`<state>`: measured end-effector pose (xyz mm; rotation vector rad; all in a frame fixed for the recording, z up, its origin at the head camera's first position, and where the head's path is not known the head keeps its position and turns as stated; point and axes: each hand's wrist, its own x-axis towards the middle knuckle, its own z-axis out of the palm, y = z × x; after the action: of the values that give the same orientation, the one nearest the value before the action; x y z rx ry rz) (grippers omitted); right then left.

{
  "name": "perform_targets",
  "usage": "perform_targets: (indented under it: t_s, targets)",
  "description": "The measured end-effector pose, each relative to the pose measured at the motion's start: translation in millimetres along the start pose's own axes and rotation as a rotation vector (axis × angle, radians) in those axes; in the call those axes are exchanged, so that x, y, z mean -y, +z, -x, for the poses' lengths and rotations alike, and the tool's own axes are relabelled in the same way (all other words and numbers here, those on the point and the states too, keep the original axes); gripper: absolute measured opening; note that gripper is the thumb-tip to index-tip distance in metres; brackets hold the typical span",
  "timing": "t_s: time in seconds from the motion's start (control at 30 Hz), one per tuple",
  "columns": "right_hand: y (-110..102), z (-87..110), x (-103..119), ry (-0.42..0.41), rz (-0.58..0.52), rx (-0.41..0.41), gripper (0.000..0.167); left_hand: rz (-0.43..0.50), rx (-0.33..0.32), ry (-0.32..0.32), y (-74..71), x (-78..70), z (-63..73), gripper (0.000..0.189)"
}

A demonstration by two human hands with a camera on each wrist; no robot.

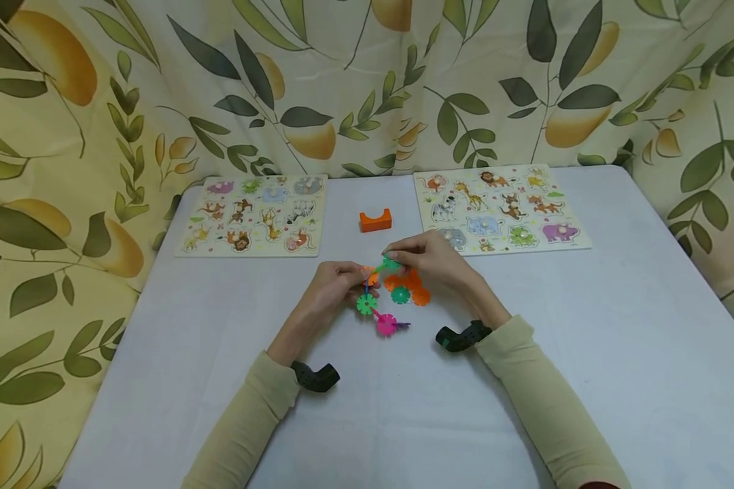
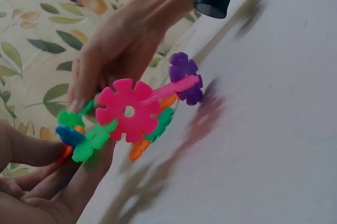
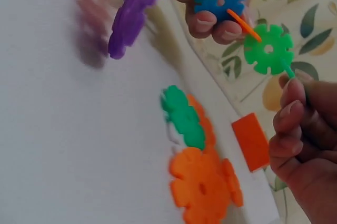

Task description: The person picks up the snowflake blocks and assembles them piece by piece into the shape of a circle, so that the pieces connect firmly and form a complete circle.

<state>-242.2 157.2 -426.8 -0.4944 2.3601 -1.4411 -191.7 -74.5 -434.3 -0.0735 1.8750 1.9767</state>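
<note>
Between the two hands hangs a chain of slotted flower-shaped plastic discs joined edge to edge. It runs from a purple disc (image 2: pixel 179 66) through a pink disc (image 2: pixel 111 109), a green disc (image 1: pixel 367 304), a blue disc (image 3: pixel 208 0) and an orange one to a light green disc (image 3: pixel 256 50). My left hand (image 1: pixel 333 288) pinches the chain by the orange disc, beside the blue one. With thumb and fingertips, my right hand (image 1: pixel 434 257) holds a green disc that meets the light green one; its fingers hide most of that piece.
Below the right hand lie loose orange discs (image 1: pixel 422 297) and a loose green disc (image 1: pixel 400 295). An orange block (image 1: pixel 376 223) with a curved notch stands behind. Animal puzzle boards lie at back left (image 1: pixel 257 224) and back right (image 1: pixel 514 217), before a leaf-patterned curtain (image 1: pixel 367 81).
</note>
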Motion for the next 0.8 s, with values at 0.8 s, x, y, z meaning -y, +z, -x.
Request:
perform_targets:
  t_s: [0.8]
  targets:
    - [7.1, -1.3, -0.7, 0.022, -0.071, -0.023, 0.022, 0.017, 0.006, -0.017, -3.2, 3.3, -2.4, 0.02]
